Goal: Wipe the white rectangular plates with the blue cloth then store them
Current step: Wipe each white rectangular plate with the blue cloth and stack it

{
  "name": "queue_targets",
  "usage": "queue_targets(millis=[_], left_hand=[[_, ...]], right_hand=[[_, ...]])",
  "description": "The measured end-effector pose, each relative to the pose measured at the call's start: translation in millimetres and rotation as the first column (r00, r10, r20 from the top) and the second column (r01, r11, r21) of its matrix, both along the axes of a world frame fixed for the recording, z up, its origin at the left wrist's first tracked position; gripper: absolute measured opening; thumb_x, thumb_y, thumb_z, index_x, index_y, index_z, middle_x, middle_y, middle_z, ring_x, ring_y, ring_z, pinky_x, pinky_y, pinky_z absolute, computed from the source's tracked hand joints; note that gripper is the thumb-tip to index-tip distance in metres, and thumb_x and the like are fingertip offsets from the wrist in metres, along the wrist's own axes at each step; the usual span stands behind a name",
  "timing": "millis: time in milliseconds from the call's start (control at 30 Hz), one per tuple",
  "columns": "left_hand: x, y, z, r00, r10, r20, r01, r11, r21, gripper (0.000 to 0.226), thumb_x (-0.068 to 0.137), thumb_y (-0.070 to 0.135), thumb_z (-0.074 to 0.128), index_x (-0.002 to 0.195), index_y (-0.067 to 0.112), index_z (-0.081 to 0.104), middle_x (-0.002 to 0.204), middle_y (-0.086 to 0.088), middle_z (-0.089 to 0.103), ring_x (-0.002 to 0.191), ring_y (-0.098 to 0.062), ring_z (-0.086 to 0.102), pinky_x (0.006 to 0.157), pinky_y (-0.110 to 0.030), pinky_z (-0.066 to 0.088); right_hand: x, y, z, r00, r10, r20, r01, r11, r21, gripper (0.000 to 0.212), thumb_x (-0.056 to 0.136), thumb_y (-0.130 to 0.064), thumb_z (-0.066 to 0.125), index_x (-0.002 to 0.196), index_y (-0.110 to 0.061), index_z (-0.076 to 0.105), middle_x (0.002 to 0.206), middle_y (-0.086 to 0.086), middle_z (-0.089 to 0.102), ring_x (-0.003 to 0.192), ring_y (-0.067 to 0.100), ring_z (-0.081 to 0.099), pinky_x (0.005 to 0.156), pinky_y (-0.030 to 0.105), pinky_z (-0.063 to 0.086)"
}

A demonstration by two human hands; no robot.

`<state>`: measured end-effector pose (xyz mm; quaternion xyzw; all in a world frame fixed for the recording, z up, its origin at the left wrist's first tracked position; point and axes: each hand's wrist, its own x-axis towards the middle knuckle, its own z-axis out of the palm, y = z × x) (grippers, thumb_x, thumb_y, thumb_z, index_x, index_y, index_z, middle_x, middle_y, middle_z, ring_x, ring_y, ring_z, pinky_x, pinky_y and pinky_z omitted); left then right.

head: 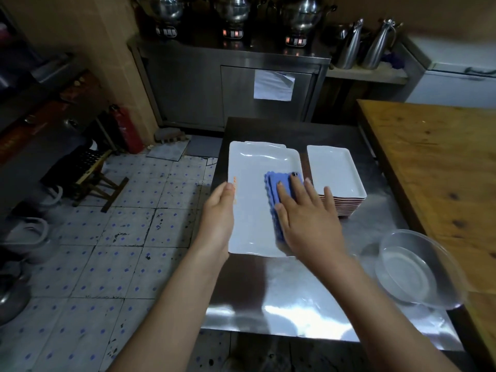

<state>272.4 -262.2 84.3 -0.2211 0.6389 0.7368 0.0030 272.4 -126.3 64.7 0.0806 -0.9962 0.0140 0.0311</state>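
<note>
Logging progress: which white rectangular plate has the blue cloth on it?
The larger white rectangular plate at left, where the right hand presses the blue cloth; the stacked white plates beside it carry none.

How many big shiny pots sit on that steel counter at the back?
3, in a row: left pot, middle pot, right pot. Others may be out of frame.

Clear glass bowl beside a wooden table, red fire extinguisher across the tiled floor
</note>
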Motion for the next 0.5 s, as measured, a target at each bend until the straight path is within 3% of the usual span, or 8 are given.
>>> queue_targets(millis=[67,100,167,233,300,367,500], left_hand=[[-2,-4,-2,1.0,0.02,0.0,-0.02,1.0,-0.011,0.015,0.101,0.028,0.038,0.104,0.028,0.053,0.098,-0.001,0.066,0.097,-0.024,0.063,0.089,-0.044,0.051],[-2,-3,-2,1.0,0.02,0.007,-0.02,1.0,-0.011,0.016,0.101,0.029,0.037,0.106,0.027,0.053,0.1,-0.001,0.066,0.098,-0.024,0.063,0.091,-0.045,0.051],[1,2,-5,1.0,0.0,0.027,0.0,1.0,-0.016,0.023,0.101,0.03,0.038,0.113,0.021,0.055,0.113,-0.003,0.065,0.107,-0.025,0.061,0.097,-0.048,0.047],[3,9,-7,0.999,-0.023,0.043,0.023,1.0,-0.013,0.034,0.1,0.03,0.039,0.128,0.017,0.054,0.124,-0.006,0.061,0.115,-0.025,0.058,0.103,-0.047,0.043],[3,10,-9,0.999,-0.033,0.028,0.033,0.999,0.007,0.034,0.1,0.028,0.04,0.129,0.017,0.054,0.12,-0.004,0.064,0.111,-0.022,0.06,0.099,-0.042,0.046],[0,6,-9,1.0,-0.028,0.012,0.027,0.999,0.016,0.027,0.101,0.028,0.039,0.12,0.02,0.056,0.104,0.002,0.067,0.096,-0.018,0.064,0.087,-0.035,0.052],[-4,-4,-8,1.0,0.023,0.002,-0.023,1.0,0.011,0.019,0.101,0.028,0.038,0.108,0.026,0.056,0.104,-0.001,0.066,0.099,-0.022,0.063,0.09,-0.041,0.052]], right_hand=[[15,-10,-3,0.998,0.035,-0.044,-0.038,0.997,-0.065,0.065,0.09,-0.042,0.011,0.139,-0.018,0.046,0.147,0.012,0.041,0.135,0.033,0.039,0.111,0.051,0.023],[19,-16,-2,0.998,0.071,0.002,-0.07,0.994,-0.084,0.071,0.086,-0.045,0.006,0.142,-0.019,0.041,0.15,0.012,0.035,0.138,0.032,0.034,0.113,0.05,0.02],[16,-21,-4,0.986,0.124,0.114,-0.108,0.985,-0.135,0.086,0.074,-0.051,-0.015,0.151,-0.026,0.013,0.16,0.004,0.006,0.147,0.024,0.005,0.117,0.042,-0.001],[3,-19,-1,0.99,0.088,0.11,-0.071,0.987,-0.147,0.085,0.073,-0.051,-0.02,0.151,-0.03,0.005,0.16,-0.001,-0.004,0.147,0.02,-0.004,0.116,0.041,-0.007],[-11,-12,1,0.998,-0.007,0.06,0.015,0.992,-0.128,0.065,0.091,-0.047,-0.009,0.151,-0.029,0.009,0.16,-0.002,0.0,0.147,0.018,-0.001,0.116,0.043,-0.006],[-13,-4,0,0.997,-0.062,0.036,0.066,0.99,-0.126,0.052,0.1,-0.041,0.005,0.15,-0.03,0.014,0.16,-0.001,0.004,0.147,0.017,0.0,0.116,0.043,-0.006],[3,-16,-6,1.0,-0.031,0.003,0.031,0.964,-0.263,0.071,0.088,-0.05,0.001,0.144,-0.025,0.038,0.156,0.019,0.016,0.145,0.032,0.009,0.115,0.044,0.008]])
